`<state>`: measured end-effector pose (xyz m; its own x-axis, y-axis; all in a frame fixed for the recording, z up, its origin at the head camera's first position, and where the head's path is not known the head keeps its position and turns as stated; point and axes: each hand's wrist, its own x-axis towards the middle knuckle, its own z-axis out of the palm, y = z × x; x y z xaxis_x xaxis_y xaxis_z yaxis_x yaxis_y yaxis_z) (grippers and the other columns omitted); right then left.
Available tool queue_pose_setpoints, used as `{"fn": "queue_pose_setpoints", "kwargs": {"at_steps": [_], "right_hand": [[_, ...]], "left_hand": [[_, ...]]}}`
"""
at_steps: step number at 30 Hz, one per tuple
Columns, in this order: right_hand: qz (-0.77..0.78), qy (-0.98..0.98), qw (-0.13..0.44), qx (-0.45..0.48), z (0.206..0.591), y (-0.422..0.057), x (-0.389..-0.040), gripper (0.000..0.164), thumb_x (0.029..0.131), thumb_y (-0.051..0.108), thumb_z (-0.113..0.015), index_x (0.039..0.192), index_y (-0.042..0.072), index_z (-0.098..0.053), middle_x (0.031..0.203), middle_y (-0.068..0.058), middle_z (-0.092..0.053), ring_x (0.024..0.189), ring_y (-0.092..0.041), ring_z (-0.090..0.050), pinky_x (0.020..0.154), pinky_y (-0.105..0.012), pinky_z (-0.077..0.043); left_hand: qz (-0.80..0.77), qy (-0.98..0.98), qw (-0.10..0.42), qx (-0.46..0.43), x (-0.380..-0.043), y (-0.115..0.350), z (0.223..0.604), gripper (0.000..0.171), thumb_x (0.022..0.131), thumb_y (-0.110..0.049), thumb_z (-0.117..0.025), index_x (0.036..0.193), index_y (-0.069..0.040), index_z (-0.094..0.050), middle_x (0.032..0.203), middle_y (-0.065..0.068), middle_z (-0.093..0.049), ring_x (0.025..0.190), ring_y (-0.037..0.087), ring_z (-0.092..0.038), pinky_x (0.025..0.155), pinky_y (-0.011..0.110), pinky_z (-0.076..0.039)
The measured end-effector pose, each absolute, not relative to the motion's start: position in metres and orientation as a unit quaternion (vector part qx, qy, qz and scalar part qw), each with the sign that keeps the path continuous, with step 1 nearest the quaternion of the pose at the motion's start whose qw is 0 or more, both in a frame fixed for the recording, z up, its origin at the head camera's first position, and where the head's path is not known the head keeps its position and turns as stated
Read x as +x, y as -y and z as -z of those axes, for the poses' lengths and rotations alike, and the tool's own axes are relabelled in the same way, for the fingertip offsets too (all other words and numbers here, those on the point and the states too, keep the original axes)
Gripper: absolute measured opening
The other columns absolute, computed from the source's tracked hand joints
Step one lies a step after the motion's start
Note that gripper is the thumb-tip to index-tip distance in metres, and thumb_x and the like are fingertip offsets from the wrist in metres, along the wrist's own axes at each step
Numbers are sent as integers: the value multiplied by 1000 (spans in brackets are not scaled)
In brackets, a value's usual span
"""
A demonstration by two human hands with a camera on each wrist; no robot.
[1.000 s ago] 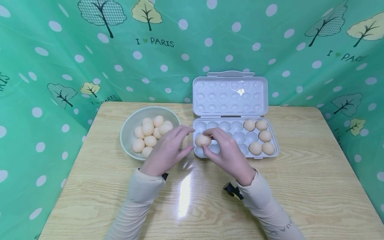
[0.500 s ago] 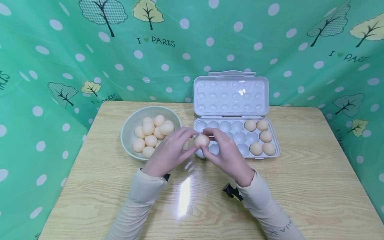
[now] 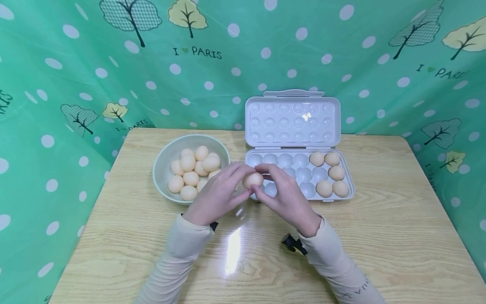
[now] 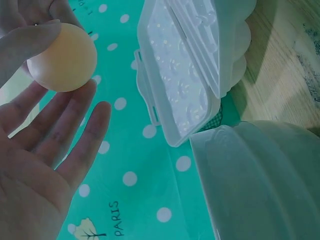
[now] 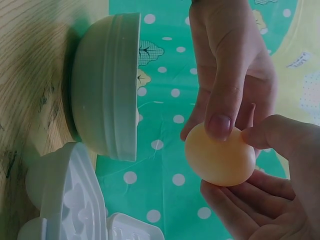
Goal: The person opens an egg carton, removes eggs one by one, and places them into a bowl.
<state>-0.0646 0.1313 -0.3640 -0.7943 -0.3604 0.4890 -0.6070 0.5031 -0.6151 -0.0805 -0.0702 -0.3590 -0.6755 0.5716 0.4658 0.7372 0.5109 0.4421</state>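
Both hands meet at one pale brown egg (image 3: 252,180), held up between the bowl and the left end of the egg box. My right hand (image 3: 289,197) pinches it from the right, thumb in front and fingers behind. From the left, my left hand (image 3: 218,192) also grips it; the right wrist view shows the left thumb pressed on the egg (image 5: 220,159). The egg box (image 3: 303,174) lies with its lid raised, several eggs (image 3: 336,173) in its right-hand cups. More eggs (image 3: 187,162) are piled in a pale green bowl (image 3: 159,181), partly hidden behind my left hand.
The hinged lid (image 3: 292,120) stands up at the back against a green dotted cloth (image 3: 212,97). Everything rests on a wooden table (image 3: 398,219). A black wrist mount (image 3: 293,242) juts from the right sleeve.
My right hand has brought the egg a little to the left. My left hand has moved in from beside the egg, and its fingers now close on it.
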Motion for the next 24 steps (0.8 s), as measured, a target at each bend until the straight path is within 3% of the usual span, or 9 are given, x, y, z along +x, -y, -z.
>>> {"fn": "queue_pose_setpoints", "kwargs": {"at_steps": [5,13,24], "right_hand": [[-409,853,150,287,364,-131,-64,36,90,11,-71,122,3,-58,115,-9,-66,106,-20,-66,93,-39,-56],[-366,872,146,291,362,-136,-65,40,92,16,-71,126,3,-56,120,-10,-65,109,-23,-65,97,-37,-54],[-322,899,167,246,356,-156,-73,41,92,18,-71,127,2,-57,123,-12,-64,109,-28,-63,94,-40,-54]], "left_hand": [[312,860,133,-380,-80,71,358,36,88,-16,-76,120,-11,-61,119,1,-62,110,15,-60,97,30,-52],[312,857,148,-383,-82,75,359,34,88,-16,-76,119,-10,-62,117,2,-63,106,15,-62,93,29,-54],[302,872,157,-352,-89,92,354,44,84,-14,-79,123,-7,-61,117,5,-64,104,19,-62,92,32,-54]]}}
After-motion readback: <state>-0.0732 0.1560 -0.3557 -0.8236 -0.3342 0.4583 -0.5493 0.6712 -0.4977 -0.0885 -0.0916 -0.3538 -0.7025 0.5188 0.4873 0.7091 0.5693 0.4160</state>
